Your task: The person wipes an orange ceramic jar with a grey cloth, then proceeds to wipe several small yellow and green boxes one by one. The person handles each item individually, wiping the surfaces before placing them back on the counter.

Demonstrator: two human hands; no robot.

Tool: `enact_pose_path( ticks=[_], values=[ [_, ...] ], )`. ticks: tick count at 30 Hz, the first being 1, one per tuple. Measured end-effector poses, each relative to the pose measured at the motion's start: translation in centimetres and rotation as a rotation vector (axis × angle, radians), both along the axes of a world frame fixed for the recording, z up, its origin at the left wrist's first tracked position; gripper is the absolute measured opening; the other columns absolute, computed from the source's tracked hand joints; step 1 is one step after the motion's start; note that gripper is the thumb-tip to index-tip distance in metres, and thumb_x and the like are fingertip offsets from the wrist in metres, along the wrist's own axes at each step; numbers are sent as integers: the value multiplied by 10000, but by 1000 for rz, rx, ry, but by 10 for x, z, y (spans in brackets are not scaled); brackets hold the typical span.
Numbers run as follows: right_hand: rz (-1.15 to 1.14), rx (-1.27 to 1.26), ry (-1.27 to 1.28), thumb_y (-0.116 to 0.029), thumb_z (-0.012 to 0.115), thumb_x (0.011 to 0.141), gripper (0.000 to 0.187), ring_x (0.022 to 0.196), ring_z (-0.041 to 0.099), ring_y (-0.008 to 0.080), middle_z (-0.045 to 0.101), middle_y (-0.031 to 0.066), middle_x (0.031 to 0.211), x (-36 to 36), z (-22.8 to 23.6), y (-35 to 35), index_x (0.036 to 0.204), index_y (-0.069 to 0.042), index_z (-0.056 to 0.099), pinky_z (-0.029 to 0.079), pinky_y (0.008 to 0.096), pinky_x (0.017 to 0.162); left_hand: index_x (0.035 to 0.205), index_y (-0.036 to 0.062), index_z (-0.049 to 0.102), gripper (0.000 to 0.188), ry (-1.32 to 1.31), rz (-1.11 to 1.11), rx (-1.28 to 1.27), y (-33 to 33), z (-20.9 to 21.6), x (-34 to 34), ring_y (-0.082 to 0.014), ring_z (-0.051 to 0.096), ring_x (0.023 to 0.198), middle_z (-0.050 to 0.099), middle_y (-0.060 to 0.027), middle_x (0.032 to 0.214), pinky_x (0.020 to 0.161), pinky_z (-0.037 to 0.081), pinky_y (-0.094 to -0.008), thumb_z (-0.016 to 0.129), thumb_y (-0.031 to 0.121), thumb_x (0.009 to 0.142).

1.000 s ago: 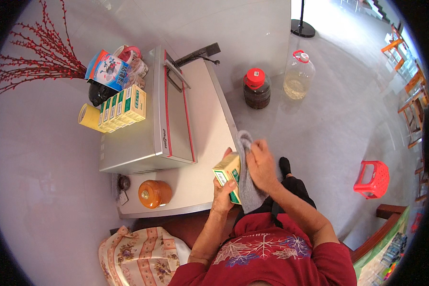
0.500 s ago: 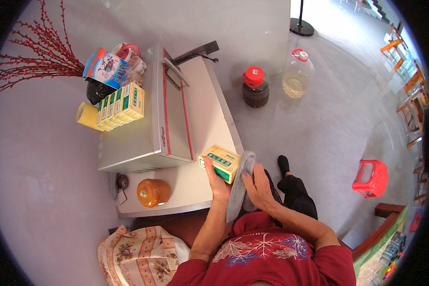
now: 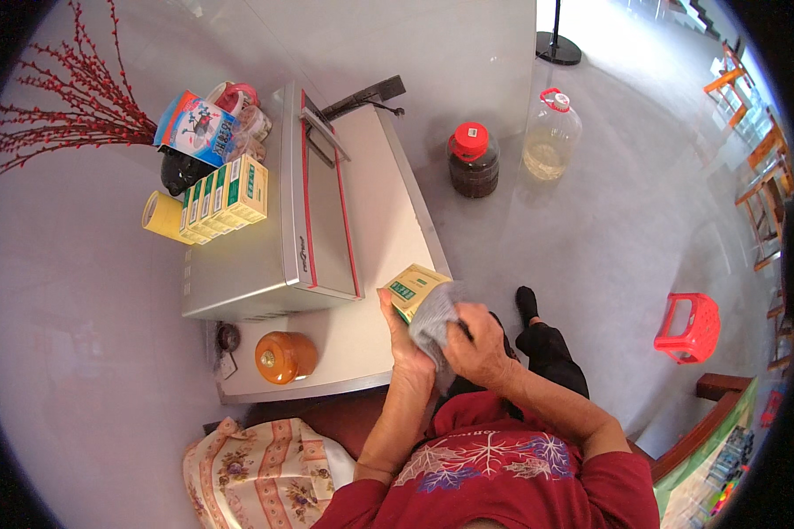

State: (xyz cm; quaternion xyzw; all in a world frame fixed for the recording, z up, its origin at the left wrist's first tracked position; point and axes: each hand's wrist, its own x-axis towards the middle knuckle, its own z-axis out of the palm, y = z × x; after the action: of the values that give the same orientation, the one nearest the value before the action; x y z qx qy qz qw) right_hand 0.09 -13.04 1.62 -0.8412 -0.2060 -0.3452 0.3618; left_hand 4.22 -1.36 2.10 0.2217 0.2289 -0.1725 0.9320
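Our grey cloth (image 3: 433, 324) now lies bunched over one end of the yellow box (image 3: 412, 285), no longer stretched out beside it. We grip that box in the left hand (image 3: 406, 342), to the right of the silver appliance (image 3: 238, 280); our right hand (image 3: 478, 348) is curled tightly around the cloth. On the appliance stand similar boxes (image 3: 225, 207), and near it an orange jar (image 3: 284, 357) sits on the worktop (image 3: 381, 234).

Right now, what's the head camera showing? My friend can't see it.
A person's left hand holds a yellow box while the right hand holds a gray cloth against it. Nearby, a silver appliance stands on a white table.
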Motion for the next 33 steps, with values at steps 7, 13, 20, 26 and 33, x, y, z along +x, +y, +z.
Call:
enact_pose_path(
  ticks=[7, 13, 20, 26, 33],
  values=[
    [-7, 257, 355, -78, 568, 757, 288, 822, 572, 331, 504, 161, 1002, 21, 37, -25, 1028, 18, 553, 476, 393, 689, 1241, 135, 477, 651, -133, 4, 115, -9, 25, -3, -219, 521, 1098, 546, -53, 1197, 933, 439, -379, 479, 625, 813],
    [113, -102, 323, -103, 561, 760, 285, 871, 546, 293, 494, 125, 997, 30, 62, -33, 1034, -28, 567, 490, 366, 678, 1292, 120, 401, 735, -184, -238, 311, -5, 19, -10, -235, 496, 1139, 504, -75, 1233, 948, 438, -405, 527, 632, 781],
    [-97, 170, 560, -153, 529, 839, 216, 832, 533, 273, 498, 134, 933, 51, 29, -33, 988, 1, 557, 450, 353, 705, 1325, 34, 357, 626, -282, -357, 431, -7, -10, -31, -215, 508, 1108, 508, -112, 1218, 942, 414, -356, 529, 415, 859],
    [185, 554, 850, -221, 451, 892, 280, 757, 507, 281, 512, 166, 821, 35, -6, -42, 840, 43, 527, 400, 361, 691, 1368, 63, 325, 628, -324, -181, 318, -12, -1, -20, -234, 503, 1126, 482, -120, 1268, 940, 422, -371, 511, 364, 850],
    [344, 570, 1148, -262, 448, 899, 322, 662, 461, 178, 469, 109, 705, -5, -12, -45, 807, 45, 484, 385, 319, 612, 1336, 88, 373, 637, -207, -146, 325, 6, -11, -12, -255, 562, 1033, 533, -108, 1183, 874, 477, -397, 531, 424, 819]
  ],
)
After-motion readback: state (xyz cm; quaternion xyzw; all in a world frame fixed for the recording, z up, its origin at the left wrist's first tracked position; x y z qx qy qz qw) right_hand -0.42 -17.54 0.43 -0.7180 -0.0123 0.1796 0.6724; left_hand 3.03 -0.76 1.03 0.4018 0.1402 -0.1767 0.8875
